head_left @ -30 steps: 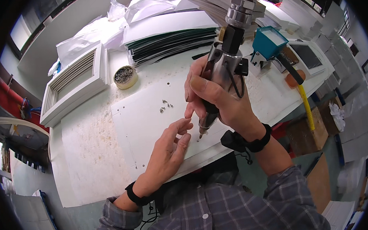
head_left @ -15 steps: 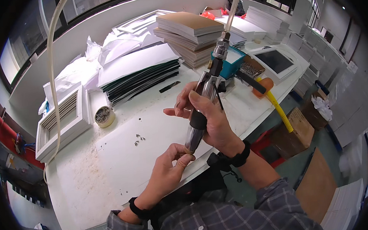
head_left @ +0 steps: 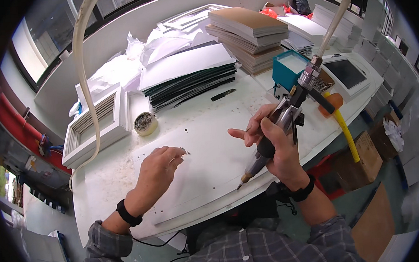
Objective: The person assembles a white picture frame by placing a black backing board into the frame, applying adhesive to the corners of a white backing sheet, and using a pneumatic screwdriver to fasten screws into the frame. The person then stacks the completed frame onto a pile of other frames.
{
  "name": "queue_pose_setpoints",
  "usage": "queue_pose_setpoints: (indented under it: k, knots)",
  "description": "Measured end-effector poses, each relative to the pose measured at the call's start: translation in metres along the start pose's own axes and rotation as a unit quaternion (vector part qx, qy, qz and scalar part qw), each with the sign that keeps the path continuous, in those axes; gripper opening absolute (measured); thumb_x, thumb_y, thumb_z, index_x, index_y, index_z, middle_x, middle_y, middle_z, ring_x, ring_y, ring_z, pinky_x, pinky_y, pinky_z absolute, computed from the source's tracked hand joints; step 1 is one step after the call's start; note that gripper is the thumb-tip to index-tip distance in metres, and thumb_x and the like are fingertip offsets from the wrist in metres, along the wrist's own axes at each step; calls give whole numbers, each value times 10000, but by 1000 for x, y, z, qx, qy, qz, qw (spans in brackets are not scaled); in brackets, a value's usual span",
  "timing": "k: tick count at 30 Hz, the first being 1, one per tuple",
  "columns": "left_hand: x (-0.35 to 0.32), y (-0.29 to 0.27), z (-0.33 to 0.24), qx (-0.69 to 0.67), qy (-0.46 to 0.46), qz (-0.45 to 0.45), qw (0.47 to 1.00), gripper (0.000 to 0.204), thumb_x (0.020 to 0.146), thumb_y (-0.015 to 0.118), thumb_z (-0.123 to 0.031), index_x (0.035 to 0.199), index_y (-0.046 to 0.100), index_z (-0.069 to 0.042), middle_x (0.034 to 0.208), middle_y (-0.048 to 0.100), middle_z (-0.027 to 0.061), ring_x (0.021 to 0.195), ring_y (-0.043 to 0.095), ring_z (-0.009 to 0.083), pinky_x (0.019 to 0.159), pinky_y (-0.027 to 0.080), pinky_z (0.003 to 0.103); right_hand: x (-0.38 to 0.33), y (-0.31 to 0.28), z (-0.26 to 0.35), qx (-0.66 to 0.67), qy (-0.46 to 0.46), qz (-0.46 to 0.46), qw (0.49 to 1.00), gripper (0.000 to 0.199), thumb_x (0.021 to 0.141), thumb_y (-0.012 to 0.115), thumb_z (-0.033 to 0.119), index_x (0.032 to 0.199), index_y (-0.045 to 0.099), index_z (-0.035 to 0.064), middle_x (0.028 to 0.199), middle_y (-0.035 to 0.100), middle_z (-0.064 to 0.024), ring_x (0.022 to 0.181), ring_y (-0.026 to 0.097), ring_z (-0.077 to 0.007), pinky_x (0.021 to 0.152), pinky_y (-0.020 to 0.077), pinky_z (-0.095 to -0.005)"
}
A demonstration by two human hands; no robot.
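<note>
My right hand (head_left: 284,155) is wrapped round a pneumatic screwdriver (head_left: 257,166), its index finger stretched out to the left. The tool slants down with its bit near the front edge of the white table (head_left: 211,167), and an air hose (head_left: 335,25) runs up from its top. My left hand (head_left: 155,170) is over the middle of the table, fingers curled together. Small metal screws (head_left: 188,152) show at its fingertips; whether one is pinched is hidden. Behind it stands a round tub (head_left: 145,124) filled with small screws.
White frames (head_left: 96,128) stand at the left beside a hanging hose (head_left: 81,57). Farther back are dark-edged sheets (head_left: 194,81) and brown-topped boards (head_left: 251,27). A teal box (head_left: 287,71), an orange-headed hammer (head_left: 346,134) and a framed panel (head_left: 346,72) sit at the right.
My left hand has left the screwdriver's tip and moved left to the loose screws. The screwdriver, still in my right hand, now shows its bare bit. The whole view has shifted.
</note>
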State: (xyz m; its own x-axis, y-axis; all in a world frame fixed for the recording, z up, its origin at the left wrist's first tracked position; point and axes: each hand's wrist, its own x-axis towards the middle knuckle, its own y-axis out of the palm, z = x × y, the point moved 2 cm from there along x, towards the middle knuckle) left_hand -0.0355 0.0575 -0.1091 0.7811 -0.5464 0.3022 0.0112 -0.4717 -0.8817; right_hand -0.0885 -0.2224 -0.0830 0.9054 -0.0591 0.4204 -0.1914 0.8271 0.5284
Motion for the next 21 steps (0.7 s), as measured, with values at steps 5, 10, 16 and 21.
queue_pose_setpoints:
  k: [5, 10, 16, 21]
  knots:
    - [31, 19, 42, -40, 23, 38, 998, 218, 936, 698, -111, 1143, 726, -48, 1035, 710, 132, 989, 653, 343, 864, 531, 421, 8, -11, -2, 15, 11, -12, 1000, 148, 1058, 575, 184, 1013, 559, 43, 864, 605, -58, 766, 650, -143, 1034, 563, -540]
    - [42, 61, 70, 22, 111, -2, 994, 180, 833, 710, -1, 1005, 760, -6, 899, 696, 187, 798, 674, 348, 753, 555, 415, 6, -12, -6, 79, 30, -28, 996, 196, 1025, 684, 206, 1087, 565, 63, 866, 613, -27, 769, 650, -115, 792, 581, -308]
    - [35, 40, 24, 19, 146, 85, 985, 178, 991, 622, -30, 1124, 739, -11, 1047, 713, 165, 917, 691, 304, 830, 562, 397, 7, -18, -11, 45, -17, -34, 998, 257, 999, 681, 294, 1110, 541, 110, 825, 536, 5, 703, 597, -97, 667, 540, -263]
    - [32, 68, 101, 30, 208, 68, 975, 209, 1017, 641, -58, 1202, 672, 34, 1082, 707, 176, 975, 697, 296, 889, 576, 380, 5, -21, -10, 36, -48, -40, 997, 220, 1000, 641, 275, 1099, 520, 119, 845, 533, 10, 694, 587, -92, 654, 540, -262]
